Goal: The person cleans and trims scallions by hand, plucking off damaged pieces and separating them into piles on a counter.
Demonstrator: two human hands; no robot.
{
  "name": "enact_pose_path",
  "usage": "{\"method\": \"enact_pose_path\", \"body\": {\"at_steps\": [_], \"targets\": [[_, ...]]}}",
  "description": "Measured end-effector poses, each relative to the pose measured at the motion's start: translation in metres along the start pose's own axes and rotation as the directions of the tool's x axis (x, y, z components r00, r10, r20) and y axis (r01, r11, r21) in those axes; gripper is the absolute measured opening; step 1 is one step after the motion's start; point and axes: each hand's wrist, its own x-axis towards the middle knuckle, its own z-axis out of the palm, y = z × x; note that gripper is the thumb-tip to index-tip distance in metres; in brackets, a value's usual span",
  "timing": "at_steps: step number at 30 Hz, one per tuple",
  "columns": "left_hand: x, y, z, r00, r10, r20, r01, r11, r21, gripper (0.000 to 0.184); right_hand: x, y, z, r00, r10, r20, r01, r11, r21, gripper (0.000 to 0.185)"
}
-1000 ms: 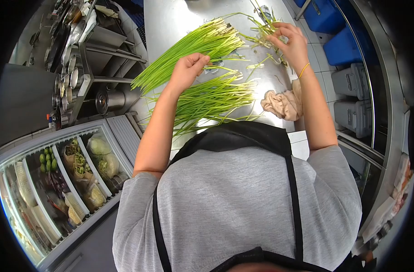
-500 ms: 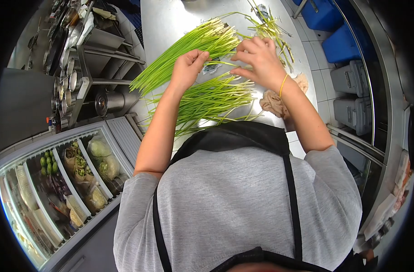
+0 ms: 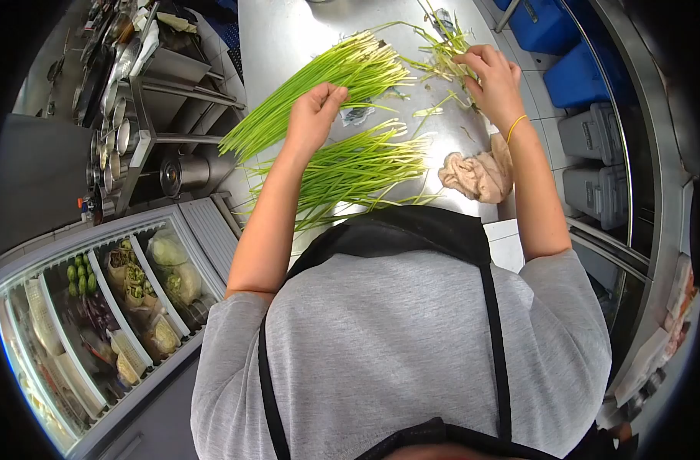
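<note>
My left hand pinches one chive-like stalk, apparently keeping its far end free, while my right hand, hold unclear, reaches trimmings beside its fingertips.

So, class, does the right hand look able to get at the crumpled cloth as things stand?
Probably yes. The right hand is at the loose scraps, and the crumpled cloth lies by the table edge, nearer the body, with nothing visible on top. Drawing back should likely be enough.
</note>
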Motion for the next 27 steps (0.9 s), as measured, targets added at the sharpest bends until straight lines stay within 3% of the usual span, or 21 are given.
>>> {"method": "enact_pose_path", "body": {"at_steps": [1, 3, 6, 23, 27], "targets": [[0.001, 0.001, 0.001, 1.000, 0.002, 0.002, -0.002, 1.000, 0.002, 0.024, 0.001, -0.005, -0.001, 1.000, 0.002, -0.002, -0.002, 1.000, 0.000, 0.019], [0.002, 0.000, 0.005, 1.000, 0.013, 0.021, -0.012, 0.999, -0.045, 0.024, 0.004, -0.027, -0.006, 0.991, -0.056, -0.119, 0.081, 0.974, 0.213, 0.016], [0.000, 0.009, 0.006, 0.997, 0.020, 0.070, -0.013, 0.996, -0.091, 0.022, 0.006, -0.061, -0.011, 0.979, -0.185, -0.081, 0.202, 0.925, 0.323, 0.015], [-0.015, 0.046, 0.016, 0.989, -0.018, 0.149, 0.063, 0.951, -0.302, 0.016, 0.006, -0.088, 0.008, 0.975, -0.190, -0.115, 0.221, 0.884, 0.412, 0.014], [-0.013, 0.043, 0.017, 0.983, -0.055, 0.177, 0.107, 0.948, -0.301, 0.017, 0.006, -0.090, 0.007, 0.955, -0.253, -0.155, 0.293, 0.886, 0.359, 0.015]]}}
